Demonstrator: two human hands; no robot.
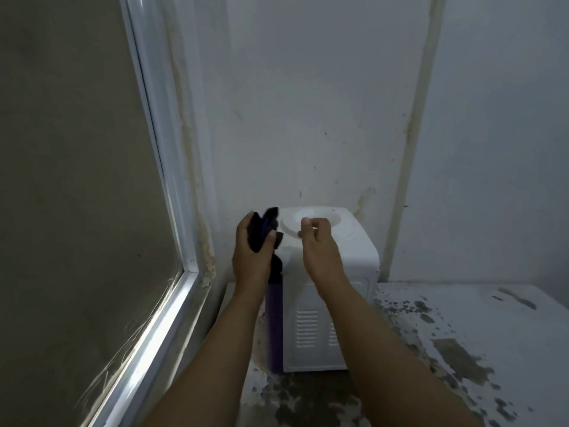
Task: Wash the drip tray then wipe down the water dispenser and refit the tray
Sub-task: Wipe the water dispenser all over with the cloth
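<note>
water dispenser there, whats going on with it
A person stands over a white tabletop water dispenser that sits on a stained counter in a corner beside a window. The left hand grips a bunched dark cloth at the dispenser's upper left edge. The right hand hovers above the round bottle well with fingers curled, seemingly holding nothing. No bottle is fitted, and the drip tray is not in view.

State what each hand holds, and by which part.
Left hand grips the dark cloth around its bunched middle. Right hand is curled, holding nothing visible.
</note>
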